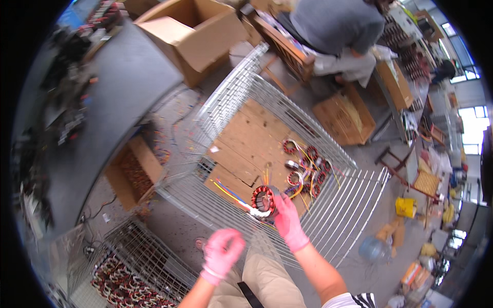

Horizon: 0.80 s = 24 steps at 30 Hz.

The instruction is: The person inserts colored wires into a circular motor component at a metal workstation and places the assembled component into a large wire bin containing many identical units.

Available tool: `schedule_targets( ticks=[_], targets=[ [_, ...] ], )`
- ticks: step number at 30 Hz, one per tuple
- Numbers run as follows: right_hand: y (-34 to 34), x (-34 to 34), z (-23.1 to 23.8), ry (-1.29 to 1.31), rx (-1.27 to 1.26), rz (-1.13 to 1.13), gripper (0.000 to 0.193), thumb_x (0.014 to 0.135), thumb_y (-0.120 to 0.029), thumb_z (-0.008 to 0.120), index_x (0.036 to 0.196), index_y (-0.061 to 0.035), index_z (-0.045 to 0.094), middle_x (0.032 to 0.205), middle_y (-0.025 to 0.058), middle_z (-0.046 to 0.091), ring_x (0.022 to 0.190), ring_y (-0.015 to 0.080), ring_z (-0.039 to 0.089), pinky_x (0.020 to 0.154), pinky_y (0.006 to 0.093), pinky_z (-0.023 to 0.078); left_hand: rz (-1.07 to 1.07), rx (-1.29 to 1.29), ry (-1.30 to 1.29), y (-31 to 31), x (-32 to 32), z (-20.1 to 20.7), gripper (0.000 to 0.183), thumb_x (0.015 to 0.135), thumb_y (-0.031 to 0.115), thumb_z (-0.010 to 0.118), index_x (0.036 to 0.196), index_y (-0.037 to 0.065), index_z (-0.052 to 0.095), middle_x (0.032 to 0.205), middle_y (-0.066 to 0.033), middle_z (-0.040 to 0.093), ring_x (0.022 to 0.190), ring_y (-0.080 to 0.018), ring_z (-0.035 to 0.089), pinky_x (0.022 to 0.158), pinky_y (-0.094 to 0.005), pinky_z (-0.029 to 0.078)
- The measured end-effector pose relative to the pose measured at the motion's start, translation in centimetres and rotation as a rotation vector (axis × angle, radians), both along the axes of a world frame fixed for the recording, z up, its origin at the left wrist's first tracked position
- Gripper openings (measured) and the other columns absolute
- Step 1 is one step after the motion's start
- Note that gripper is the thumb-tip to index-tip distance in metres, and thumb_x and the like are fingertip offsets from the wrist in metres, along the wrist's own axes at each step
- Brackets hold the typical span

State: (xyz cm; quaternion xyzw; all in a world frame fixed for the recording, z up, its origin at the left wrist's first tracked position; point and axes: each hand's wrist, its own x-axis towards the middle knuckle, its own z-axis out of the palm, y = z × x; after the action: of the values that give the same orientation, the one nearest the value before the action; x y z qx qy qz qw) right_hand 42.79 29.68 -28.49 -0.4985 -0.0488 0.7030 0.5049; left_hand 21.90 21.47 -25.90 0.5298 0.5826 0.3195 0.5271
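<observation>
My right hand, in a pink glove, grips a ring-shaped motor stator by its right side. The stator has red-copper windings round its inside, with yellow, blue and white lead wires trailing to the upper left. My left hand, also gloved in pink, is raised to the lower left, apart from the stator. Its fingers curl in toward the thumb, and nothing shows in them. Beneath the stator stands a wire mesh cage with a cardboard-covered bottom. Several more stators with coloured leads lie at its right side.
A second wire basket full of wound parts stands at lower left. Cardboard boxes stand around: a large one behind, one with scraps at left. A grey table runs along the left. A person sits beyond the cage.
</observation>
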Motion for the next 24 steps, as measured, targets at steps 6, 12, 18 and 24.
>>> schedule_targets(
  ticks=[6,12,18,24],
  targets=[
    [-9.2,-13.4,19.2,-0.085,0.33,0.615,0.053,0.079,-0.004,0.073,0.123,-0.0011,0.045,0.115,0.011,0.058,0.107,0.0199,0.059,0.093,0.035,0.049,0.608,-0.453,-0.899,-6.8,-7.8,11.3,0.036,0.101,0.032,0.048,0.125,0.005,0.05,0.112,-0.0044,0.062,0.095,-0.0171,0.063,0.082,-0.0387,0.056],
    [-10.6,-24.8,26.0,-0.544,0.807,1.183,0.076,0.08,-0.027,0.075,0.137,0.0048,0.036,0.128,0.0174,0.053,0.116,0.0234,0.054,0.099,0.0364,0.044,0.724,0.107,-0.128,-15.0,-17.5,18.7,0.035,0.096,0.016,0.054,0.126,-0.001,0.05,0.105,-0.0103,0.066,0.098,-0.0156,0.062,0.084,-0.0292,0.05],
    [-13.9,-30.2,26.9,-0.278,0.704,1.573,0.058,0.088,-0.04,0.065,0.127,0.0009,0.051,0.114,0.0119,0.063,0.104,0.0158,0.059,0.091,0.0311,0.047,0.639,0.038,-0.665,-23.0,-23.9,21.9,0.059,0.097,0.029,0.057,0.144,0.002,0.033,0.135,-0.0098,0.051,0.121,-0.0177,0.052,0.1,-0.0322,0.043],
    [-17.8,-35.1,30.1,-0.493,0.836,1.724,0.057,0.084,-0.045,0.068,0.113,0.0027,0.059,0.105,0.0134,0.067,0.099,0.0171,0.062,0.088,0.0325,0.048,0.791,0.456,-0.578,-22.8,-24.9,24.6,0.048,0.1,0.044,0.044,0.078,0.003,0.054,0.11,-0.016,0.065,0.1,-0.0257,0.063,0.095,-0.038,0.047]
  ],
)
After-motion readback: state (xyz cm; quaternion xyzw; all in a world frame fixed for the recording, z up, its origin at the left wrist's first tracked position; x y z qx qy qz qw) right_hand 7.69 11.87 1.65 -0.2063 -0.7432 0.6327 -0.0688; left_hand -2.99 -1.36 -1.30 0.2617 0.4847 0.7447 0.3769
